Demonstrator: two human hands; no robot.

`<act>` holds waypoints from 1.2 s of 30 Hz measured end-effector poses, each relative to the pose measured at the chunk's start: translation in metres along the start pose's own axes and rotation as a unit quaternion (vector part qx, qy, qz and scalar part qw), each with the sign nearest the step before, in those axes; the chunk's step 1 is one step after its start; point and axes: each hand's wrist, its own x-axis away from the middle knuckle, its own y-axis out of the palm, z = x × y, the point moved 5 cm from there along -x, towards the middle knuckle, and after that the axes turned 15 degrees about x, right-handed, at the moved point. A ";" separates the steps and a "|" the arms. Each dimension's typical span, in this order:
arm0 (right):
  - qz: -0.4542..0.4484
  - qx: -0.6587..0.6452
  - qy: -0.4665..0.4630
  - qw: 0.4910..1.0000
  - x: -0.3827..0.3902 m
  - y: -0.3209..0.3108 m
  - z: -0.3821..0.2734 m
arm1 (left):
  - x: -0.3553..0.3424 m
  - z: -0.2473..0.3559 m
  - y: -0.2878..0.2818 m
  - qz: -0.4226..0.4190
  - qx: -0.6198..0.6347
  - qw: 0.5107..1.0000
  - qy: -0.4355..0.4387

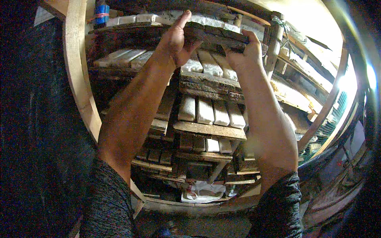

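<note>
Both my arms reach up to the top level of a wooden rack. Between my hands is a dark, rough wooden board (214, 36) with a row of white blocks (216, 23) on it. My left hand (178, 43) grips the board's left end, its thumb pointing up beside the blocks and its fingers bent toward the underside. At the right end my right hand (248, 49) is closed round the board, thumb near the top edge and fingers beneath. The hidden fingertips cannot be made out. Just below, more pale oblong blocks (210, 65) lie on another board.
Lower boards (210, 130) carry several rows of whitish blocks. A pale wooden post (77, 59) rises at the left, and a thinner post (274, 47) stands by my right hand. A blue container (102, 14) sits at upper left, and a white sack (202, 191) lies at the bottom.
</note>
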 end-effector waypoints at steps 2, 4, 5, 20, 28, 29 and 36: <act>0.007 -0.006 -0.022 1.000 -0.019 -0.018 -0.003 | -0.006 -0.011 -0.004 0.007 0.069 0.997 -0.019; 0.007 0.003 -0.034 0.999 -0.017 -0.013 -0.002 | -0.017 -0.004 -0.023 -0.023 0.069 0.997 -0.005; -0.010 0.011 -0.008 1.000 -0.009 -0.003 0.002 | -0.028 0.002 -0.034 -0.041 0.016 0.999 0.032; 0.018 -0.016 -0.014 1.000 -0.027 -0.001 0.026 | -0.003 0.048 -0.025 -0.179 -0.309 0.908 0.219; 0.020 -0.048 0.009 0.999 -0.019 -0.013 0.042 | 0.001 0.020 -0.050 0.001 0.088 0.994 -0.067; -0.003 -0.053 0.001 0.999 -0.009 -0.010 0.043 | 0.001 0.010 -0.055 0.027 0.069 0.997 -0.037; 0.029 -0.036 0.007 0.999 0.001 -0.016 0.041 | -0.002 -0.012 -0.066 0.050 0.185 0.978 -0.079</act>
